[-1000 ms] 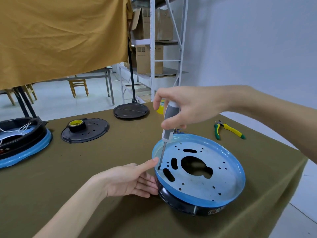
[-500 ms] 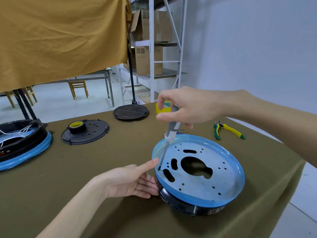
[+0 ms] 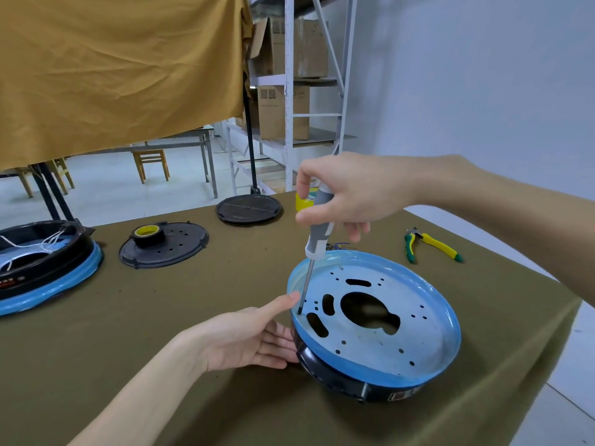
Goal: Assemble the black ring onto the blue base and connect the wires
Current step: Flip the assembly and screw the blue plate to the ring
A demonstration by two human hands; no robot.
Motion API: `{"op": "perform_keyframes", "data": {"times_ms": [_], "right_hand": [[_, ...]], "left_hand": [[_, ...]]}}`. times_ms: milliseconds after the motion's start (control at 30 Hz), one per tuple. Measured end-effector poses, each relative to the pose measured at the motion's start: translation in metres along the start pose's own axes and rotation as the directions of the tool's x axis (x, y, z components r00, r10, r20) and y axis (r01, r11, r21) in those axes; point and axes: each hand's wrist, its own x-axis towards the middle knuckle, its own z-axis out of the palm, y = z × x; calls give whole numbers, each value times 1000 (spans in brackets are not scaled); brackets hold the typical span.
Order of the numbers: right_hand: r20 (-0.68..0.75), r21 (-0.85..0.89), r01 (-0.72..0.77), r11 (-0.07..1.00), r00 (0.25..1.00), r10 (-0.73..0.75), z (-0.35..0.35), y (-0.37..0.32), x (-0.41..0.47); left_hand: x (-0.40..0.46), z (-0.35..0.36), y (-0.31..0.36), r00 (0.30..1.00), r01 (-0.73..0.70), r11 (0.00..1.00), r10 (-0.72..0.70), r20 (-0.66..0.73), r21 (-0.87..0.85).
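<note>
The blue base (image 3: 428, 362), a round pan with holes and cut-outs, lies upside down on top of the black ring (image 3: 331, 378) near the table's front right. My right hand (image 3: 347, 191) grips the grey handle of a screwdriver (image 3: 317, 233), whose tip stands in a hole at the pan's left inner edge. My left hand (image 3: 244, 339) rests with straight fingers against the ring's left side, thumb on the blue rim. A few thin wires (image 3: 338, 245) peek out behind the pan.
A second black ring on a blue base (image 3: 48, 284) with white wires sits at far left. A black perforated lid (image 3: 180, 246) carries a roll of tape (image 3: 147, 235). Another black disc (image 3: 248, 208) lies further back. Yellow-green pliers (image 3: 429, 244) lie at right, near the table edge.
My right hand has shifted its hold on the screwdriver handle, which tilted and then stood more upright; the tip stays in the same hole. My left hand and the base have not moved.
</note>
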Motion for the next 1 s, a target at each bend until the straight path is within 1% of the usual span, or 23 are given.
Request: {"op": "perform_keyframes", "data": {"times_ms": [33, 67, 167, 200, 300, 333, 467, 500, 667, 733, 867, 933, 1000], "right_hand": [[-20, -30, -3, 1000, 1000, 2, 2, -1, 2], [-7, -25, -1, 1000, 1000, 1, 2, -1, 3], [74, 45, -1, 999, 997, -3, -6, -1, 1], [70, 37, -1, 999, 998, -2, -6, -1, 1], [-5, -84, -7, 996, 1000, 7, 0, -3, 3], [-14, -96, -4, 995, 1000, 2, 2, -3, 3], [80, 14, 7, 1000, 997, -9, -4, 0, 0], [80, 23, 13, 1000, 997, -14, -5, 2, -1], [-76, -43, 35, 998, 996, -38, 11, 11, -2], [-92, -30, 33, 999, 995, -36, 12, 15, -4], [34, 66, -11, 998, 999, 8, 1, 22, -11], [57, 58, -27, 998, 998, 24, -2, 19, -10], [47, 37, -27, 999, 999, 25, -1, 12, -5]], "left_hand": [[0, 0, 0, 1000, 1, 1000, -1, -1, -3], [0, 0, 0, 1000, 0, 1000, -1, -3, -4], [-1, 0, 0, 1000, -1, 1000, 1, -5, -15], [-1, 0, 0, 1000, -1, 1000, 1, -6, -19], [-2, 0, 0, 1000, 1, 1000, -2, -9, -25], [-2, 1, 1, 1000, 4, 1000, -5, -11, -29], [-3, 2, 2, 1000, 10, 1000, -10, -6, -28], [-3, 2, 2, 1000, 12, 999, -12, -6, -34], [-3, 4, 3, 999, 18, 997, -21, -39, -69], [-3, 5, 3, 998, 19, 998, -23, -52, -65], [-3, 6, 3, 997, 24, 997, -29, -68, -71], [-2, 5, 3, 997, 23, 997, -28, -66, -73], [-2, 4, 3, 997, 29, 997, -34, -69, -74]]}}
